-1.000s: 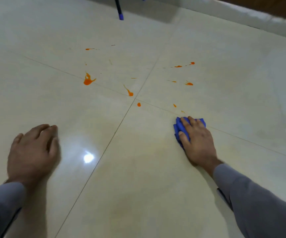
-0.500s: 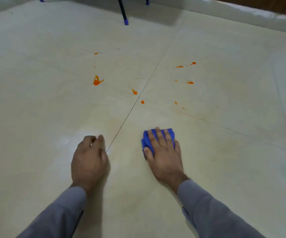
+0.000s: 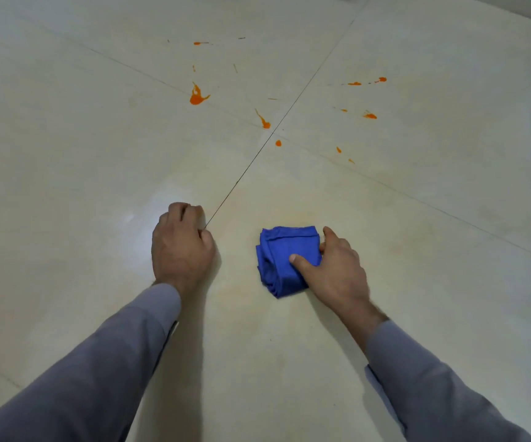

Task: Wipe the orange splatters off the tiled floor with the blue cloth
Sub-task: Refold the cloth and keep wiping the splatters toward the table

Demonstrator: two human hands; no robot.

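A folded blue cloth [image 3: 285, 258] lies on the cream tiled floor [image 3: 66, 154] in the middle of the view. My right hand [image 3: 334, 271] grips its right side, thumb on top and fingers along the far edge. My left hand [image 3: 181, 247] rests on the floor to the left of the cloth, fingers curled into a loose fist, holding nothing. Orange splatters lie farther away: a large blot [image 3: 198, 96], a streak [image 3: 263, 121] by the tile joint, a small dot [image 3: 278, 143], and several specks at the right [image 3: 369, 115].
Dark grout lines cross near the streak [image 3: 273, 134]. A pale yellowish smear shows on the tile around the cloth [image 3: 305, 215]. Grey sleeves cover both forearms. A light reflection glares beside my left hand [image 3: 136, 224].
My right hand shifted from flat on top of the cloth to gripping its right side, uncovering the cloth. My left hand curled into a fist. The view tilted down, hiding the blue-tipped furniture legs.
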